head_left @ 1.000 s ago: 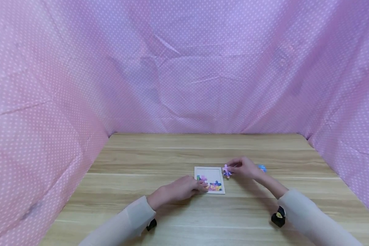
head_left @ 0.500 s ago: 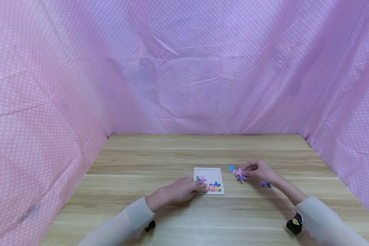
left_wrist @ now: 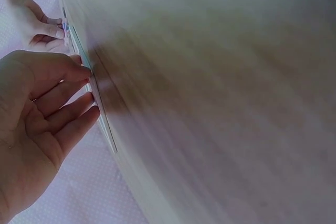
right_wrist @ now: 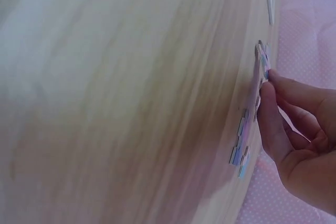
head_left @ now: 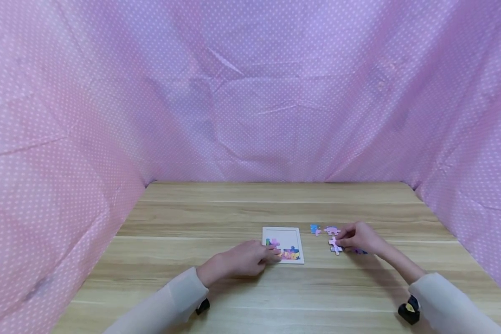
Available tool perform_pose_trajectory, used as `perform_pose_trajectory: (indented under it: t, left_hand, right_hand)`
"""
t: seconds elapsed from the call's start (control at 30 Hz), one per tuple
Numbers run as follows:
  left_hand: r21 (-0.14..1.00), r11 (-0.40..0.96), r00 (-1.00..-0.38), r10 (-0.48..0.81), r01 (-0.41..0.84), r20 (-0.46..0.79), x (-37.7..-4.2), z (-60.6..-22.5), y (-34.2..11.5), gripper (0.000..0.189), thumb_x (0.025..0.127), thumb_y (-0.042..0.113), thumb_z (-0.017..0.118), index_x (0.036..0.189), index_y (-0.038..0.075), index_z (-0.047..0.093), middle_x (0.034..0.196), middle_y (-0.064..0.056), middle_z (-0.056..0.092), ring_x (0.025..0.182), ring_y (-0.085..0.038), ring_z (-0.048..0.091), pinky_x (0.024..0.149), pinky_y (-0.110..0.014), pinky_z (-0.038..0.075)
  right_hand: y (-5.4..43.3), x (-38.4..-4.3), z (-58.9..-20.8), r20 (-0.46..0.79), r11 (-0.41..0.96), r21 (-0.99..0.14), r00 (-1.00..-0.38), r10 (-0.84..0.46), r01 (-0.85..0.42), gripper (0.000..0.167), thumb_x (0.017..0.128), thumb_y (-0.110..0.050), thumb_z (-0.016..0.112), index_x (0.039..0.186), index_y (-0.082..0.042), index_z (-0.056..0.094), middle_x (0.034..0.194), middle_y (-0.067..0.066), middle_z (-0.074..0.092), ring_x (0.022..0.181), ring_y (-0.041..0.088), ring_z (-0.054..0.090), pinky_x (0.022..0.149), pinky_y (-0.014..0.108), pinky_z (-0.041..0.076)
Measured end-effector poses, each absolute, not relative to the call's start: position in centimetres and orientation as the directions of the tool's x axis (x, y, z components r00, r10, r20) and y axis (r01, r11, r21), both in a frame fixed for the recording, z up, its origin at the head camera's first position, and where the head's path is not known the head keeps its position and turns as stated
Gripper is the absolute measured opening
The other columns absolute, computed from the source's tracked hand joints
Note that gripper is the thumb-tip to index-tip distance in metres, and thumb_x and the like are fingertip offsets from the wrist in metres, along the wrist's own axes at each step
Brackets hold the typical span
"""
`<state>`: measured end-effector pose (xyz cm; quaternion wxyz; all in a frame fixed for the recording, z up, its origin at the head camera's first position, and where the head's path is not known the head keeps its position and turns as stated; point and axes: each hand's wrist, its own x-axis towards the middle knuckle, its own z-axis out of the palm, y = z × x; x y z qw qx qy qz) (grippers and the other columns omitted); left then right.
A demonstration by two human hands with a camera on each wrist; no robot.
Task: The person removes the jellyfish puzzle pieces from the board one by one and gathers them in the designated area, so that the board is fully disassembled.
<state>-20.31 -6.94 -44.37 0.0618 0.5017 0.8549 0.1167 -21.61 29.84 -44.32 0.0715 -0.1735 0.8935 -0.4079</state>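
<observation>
My left hand rests its fingertips on the near left part of a white square puzzle tray; the left wrist view shows these fingers relaxed against it. Colourful pieces lie along the tray's near side and left, partly hidden by the fingers. To the right of the tray, my right hand pinches a pink and purple puzzle piece between thumb and fingertips, low over the table. The right wrist view shows that piece at the fingertips.
A blue and pink piece and a pink-purple piece lie just beyond the held one. Another dark purple-blue piece sits partly behind the right hand. The wooden table ends at a pink dotted cloth.
My right hand has moved right and slightly nearer with the pinched piece. Pieces that it covered earlier now show on the table. The left hand has stayed on the tray.
</observation>
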Motion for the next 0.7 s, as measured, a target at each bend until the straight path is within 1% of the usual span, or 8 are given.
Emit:
perform_pose_trajectory:
  t: [0.07,0.17,0.33,0.4,0.57,0.7]
  left_hand:
    - [0.257,0.477,-0.496,0.868,0.841,0.012,-20.31,-44.43,-6.97,0.045,0.095,0.000,0.059,0.136,0.017,0.065,0.140,0.001,0.057,0.134,-0.011,0.048,0.102,-0.027,0.048]
    - [0.249,0.482,-0.501,0.866,0.840,0.013,-20.29,-44.46,-7.02,0.045,0.094,0.001,0.060,0.136,0.018,0.065,0.141,0.001,0.056,0.134,-0.012,0.048,0.102,-0.027,0.048]
    - [0.243,0.471,-0.489,0.872,0.848,0.018,-20.28,-44.52,-7.08,0.042,0.099,0.001,0.055,0.136,0.017,0.065,0.140,0.001,0.057,0.133,-0.010,0.049,0.107,-0.029,0.043]
    - [0.245,0.467,-0.486,0.874,0.850,0.019,-20.23,-44.44,-7.10,0.041,0.100,0.000,0.053,0.135,0.017,0.065,0.140,0.001,0.057,0.133,-0.010,0.049,0.108,-0.029,0.042]
    - [0.226,0.469,-0.484,0.875,0.854,0.015,-20.03,-44.25,-7.17,0.041,0.100,-0.001,0.053,0.136,0.016,0.064,0.141,0.001,0.057,0.134,-0.010,0.049,0.109,-0.029,0.042]
    - [0.226,0.473,-0.487,0.873,0.852,0.008,-20.03,-44.24,-7.15,0.041,0.101,0.000,0.053,0.138,0.016,0.062,0.142,0.002,0.056,0.135,-0.010,0.047,0.109,-0.027,0.040]
  right_hand:
    - [29.78,-21.67,-44.20,0.032,0.631,-0.720,-0.922,-0.386,-0.289,0.007,0.083,0.000,0.078,0.085,0.005,0.074,0.078,0.005,0.070,0.063,0.005,0.060,0.055,0.023,0.054]
    - [29.73,-21.79,-44.07,0.056,0.642,-0.695,-0.914,-0.402,-0.325,0.005,0.082,0.002,0.078,0.083,0.005,0.074,0.076,0.006,0.071,0.063,0.004,0.059,0.055,0.022,0.053]
    - [29.80,-21.82,-44.08,0.086,0.662,-0.652,-0.904,-0.419,-0.369,0.007,0.082,-0.001,0.080,0.080,0.002,0.074,0.074,0.002,0.069,0.063,0.003,0.055,0.055,0.022,0.048]
    - [29.83,-21.79,-44.15,0.089,0.670,-0.639,-0.902,-0.423,-0.378,0.007,0.082,-0.002,0.080,0.080,0.000,0.074,0.074,0.002,0.069,0.063,0.003,0.055,0.055,0.022,0.048]
    - [29.92,-21.69,-44.31,0.071,0.660,-0.657,-0.901,-0.428,-0.365,0.005,0.083,0.002,0.078,0.081,0.000,0.073,0.075,0.003,0.070,0.060,0.004,0.058,0.053,0.022,0.052]
    - [30.17,-21.67,-44.34,0.057,0.646,-0.678,-0.902,-0.429,-0.350,0.005,0.085,0.000,0.078,0.083,0.001,0.073,0.075,0.004,0.070,0.059,0.006,0.059,0.052,0.023,0.053]
